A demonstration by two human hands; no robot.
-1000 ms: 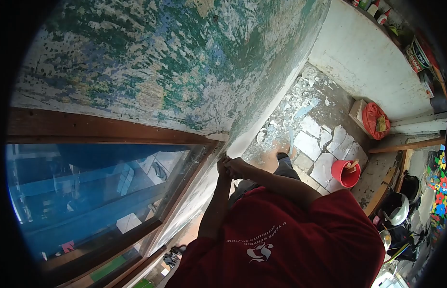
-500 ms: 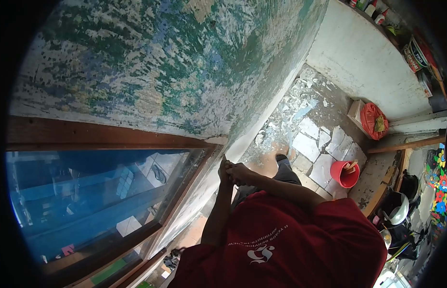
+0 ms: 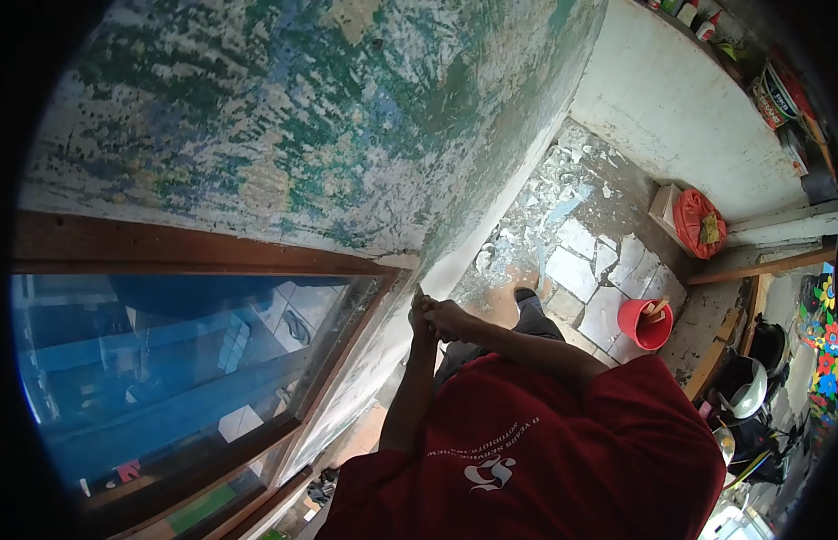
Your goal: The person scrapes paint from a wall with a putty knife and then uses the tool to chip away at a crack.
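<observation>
Both my hands are closed together at the wall's edge beside the window frame. My left hand (image 3: 423, 320) is wrapped round a small scraper (image 3: 418, 292), whose thin tip points up at the wall. Pressed against the left from the other side, my right hand (image 3: 450, 321) grips it too. Most of the scraper is hidden by my fingers. Above and left of them spreads the wall (image 3: 284, 135), its green and blue paint patchy and worn down to white. The brown wooden window frame (image 3: 194, 255) lies just left of my hands, around blue-tinted glass (image 3: 167, 360).
Paint flakes (image 3: 563, 180) litter the floor along the wall. Broken white tiles (image 3: 576, 270) lie nearby, with a red bucket (image 3: 645, 324) on them. Farther back are a red plastic bag (image 3: 698, 220), a ledge with paint tins (image 3: 774, 99), and a white helmet (image 3: 743, 387).
The view has shifted slightly, so the wall and floor sit a little higher and further left. My hands keep the same grip, a touch lower along the wall's edge.
</observation>
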